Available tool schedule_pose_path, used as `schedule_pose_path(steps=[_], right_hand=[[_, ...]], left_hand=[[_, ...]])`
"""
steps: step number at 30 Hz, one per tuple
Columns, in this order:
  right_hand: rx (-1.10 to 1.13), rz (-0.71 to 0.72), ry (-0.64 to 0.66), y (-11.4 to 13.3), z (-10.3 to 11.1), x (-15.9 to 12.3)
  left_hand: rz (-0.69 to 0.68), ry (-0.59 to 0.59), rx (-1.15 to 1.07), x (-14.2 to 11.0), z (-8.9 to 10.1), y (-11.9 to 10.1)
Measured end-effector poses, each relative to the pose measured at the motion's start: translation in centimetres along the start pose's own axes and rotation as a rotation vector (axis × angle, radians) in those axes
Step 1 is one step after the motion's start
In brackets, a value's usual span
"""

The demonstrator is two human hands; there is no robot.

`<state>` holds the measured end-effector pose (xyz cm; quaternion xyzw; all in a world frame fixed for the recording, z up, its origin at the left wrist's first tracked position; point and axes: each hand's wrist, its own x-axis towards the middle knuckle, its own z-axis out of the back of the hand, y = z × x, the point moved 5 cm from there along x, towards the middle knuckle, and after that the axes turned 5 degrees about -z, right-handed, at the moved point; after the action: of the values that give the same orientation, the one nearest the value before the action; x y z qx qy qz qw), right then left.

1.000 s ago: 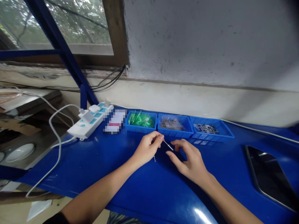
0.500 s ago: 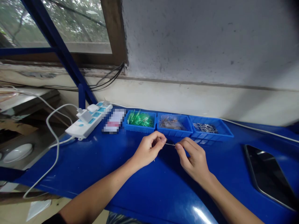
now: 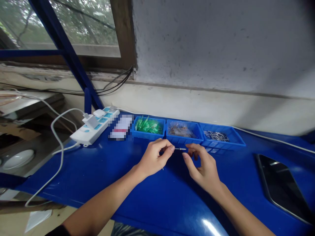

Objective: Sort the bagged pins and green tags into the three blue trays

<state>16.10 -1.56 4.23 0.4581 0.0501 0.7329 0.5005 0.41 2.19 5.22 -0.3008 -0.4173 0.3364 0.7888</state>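
A thin metal rivet [image 3: 180, 149], slim with a small collar partway along, points to the right from between the thumb and forefinger of my left hand [image 3: 157, 153]. That hand is closed in a pinch, and its curled fingers hide the rivet's other end. A small pale tip [image 3: 162, 168] shows just below the left hand; I cannot tell what it belongs to. My right hand [image 3: 202, 164] is just off the rivet's free end, thumb and fingers apart, holding nothing I can see. Both hands hover above the blue table [image 3: 147, 200], in front of the bins.
Three blue bins stand in a row: one with green pieces [image 3: 150, 126], one with bagged small parts [image 3: 180, 129], one with loose metal pins [image 3: 216, 136]. A white power strip [image 3: 94, 127] with cables lies left. A dark phone [image 3: 283, 186] lies right. Behind is the wall.
My right thumb and fingers have parted and let go of the rivet's right end. My left hand keeps its pinch on the rivet, nearly in place.
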Motion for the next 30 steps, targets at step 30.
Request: schedule_pose_path(steps=[30], right_hand=[[-0.167, -0.196, 0.037, -4.9, -0.2, 1.5]], left_hand=[[0.148, 0.588, 0.221, -0.5, 1.2, 5.0]])
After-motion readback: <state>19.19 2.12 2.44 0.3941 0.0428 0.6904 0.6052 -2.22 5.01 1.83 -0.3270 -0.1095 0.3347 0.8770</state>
